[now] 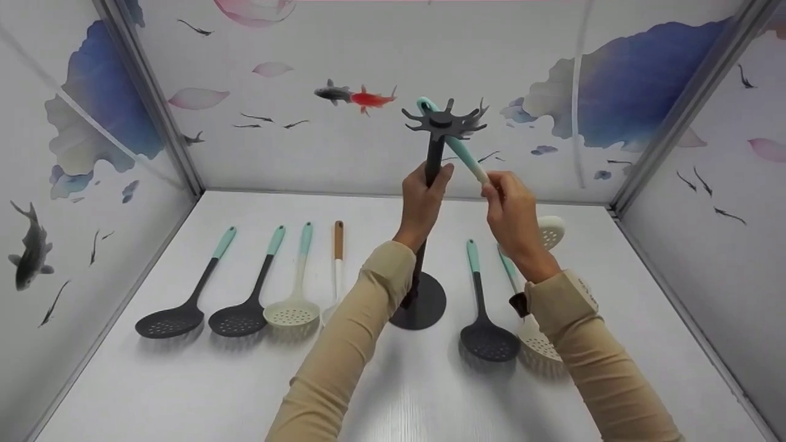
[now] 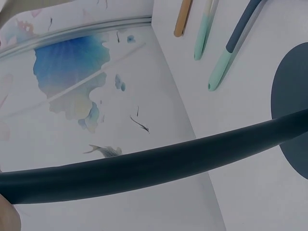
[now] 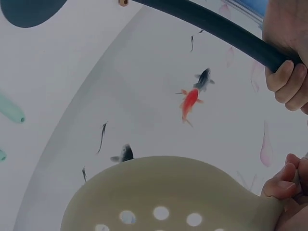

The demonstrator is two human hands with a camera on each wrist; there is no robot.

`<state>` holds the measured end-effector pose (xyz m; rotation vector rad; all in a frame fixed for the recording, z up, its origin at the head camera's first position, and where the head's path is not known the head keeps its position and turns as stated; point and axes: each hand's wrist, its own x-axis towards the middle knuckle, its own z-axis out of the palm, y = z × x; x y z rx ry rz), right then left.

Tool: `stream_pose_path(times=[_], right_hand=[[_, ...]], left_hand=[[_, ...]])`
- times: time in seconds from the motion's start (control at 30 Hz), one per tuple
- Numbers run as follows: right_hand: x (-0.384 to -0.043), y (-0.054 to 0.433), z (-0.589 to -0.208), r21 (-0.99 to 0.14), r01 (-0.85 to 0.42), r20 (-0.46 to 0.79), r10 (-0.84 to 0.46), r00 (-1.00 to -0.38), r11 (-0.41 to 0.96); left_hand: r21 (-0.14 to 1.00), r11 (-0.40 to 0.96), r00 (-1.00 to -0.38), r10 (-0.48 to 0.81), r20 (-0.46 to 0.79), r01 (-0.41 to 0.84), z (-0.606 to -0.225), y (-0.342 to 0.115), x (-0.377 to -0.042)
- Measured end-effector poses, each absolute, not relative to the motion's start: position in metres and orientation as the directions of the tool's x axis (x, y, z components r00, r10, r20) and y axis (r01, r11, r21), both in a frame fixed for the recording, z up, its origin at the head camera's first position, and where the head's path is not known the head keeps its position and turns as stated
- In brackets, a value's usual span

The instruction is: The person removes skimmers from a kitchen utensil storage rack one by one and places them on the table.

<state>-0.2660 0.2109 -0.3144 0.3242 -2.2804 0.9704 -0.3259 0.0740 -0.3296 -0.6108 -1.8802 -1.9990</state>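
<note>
My left hand grips the black pole of a utensil stand just below its ring of hooks. The stand's round black base is on the white table; the left wrist view shows the pole crossing the frame. In my right hand is a skimmer, pinched where its mint handle turns cream. The handle's holed end is up behind the hooks; whether it hangs on one cannot be told. Its cream perforated head fills the bottom of the right wrist view.
Left of the stand lie two black skimmers, a cream skimmer and a wooden-handled utensil partly behind my sleeve. A black skimmer and a cream skimmer lie right. Patterned walls enclose the table.
</note>
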Motion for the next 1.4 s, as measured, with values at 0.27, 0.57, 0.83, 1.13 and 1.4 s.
stream_pose_path(times=[0.27, 0.57, 0.83, 1.13, 1.4], right_hand=[[-0.274, 0.208, -0.317, -0.575, -0.483, 0.634, -0.014, -0.773, 0.66], [-0.279, 0.195, -0.308, -0.649, -0.456, 0.586, 0.018, -0.81, 0.608], [-0.282, 0.193, -0.303, -0.713, -0.398, 0.511, 0.04, -0.859, 0.577], [-0.275, 0.226, -0.322, -0.764, -0.296, 0.397, 0.056, -0.916, 0.574], [-0.268, 0.282, -0.345, -0.803, -0.183, 0.305, 0.127, -0.944, 0.567]], left_hand=[[0.849, -0.072, -0.849, 0.031, 0.527, 0.524, -0.332, 0.074, -0.329], [0.856, -0.049, -0.857, 0.005, 0.516, 0.515, -0.329, 0.078, -0.329], [0.851, -0.039, -0.852, 0.021, 0.524, 0.523, -0.328, 0.08, -0.329], [0.856, -0.057, -0.855, 0.049, 0.517, 0.514, -0.33, 0.077, -0.327], [0.853, -0.103, -0.852, 0.07, 0.519, 0.511, -0.319, 0.072, -0.314]])
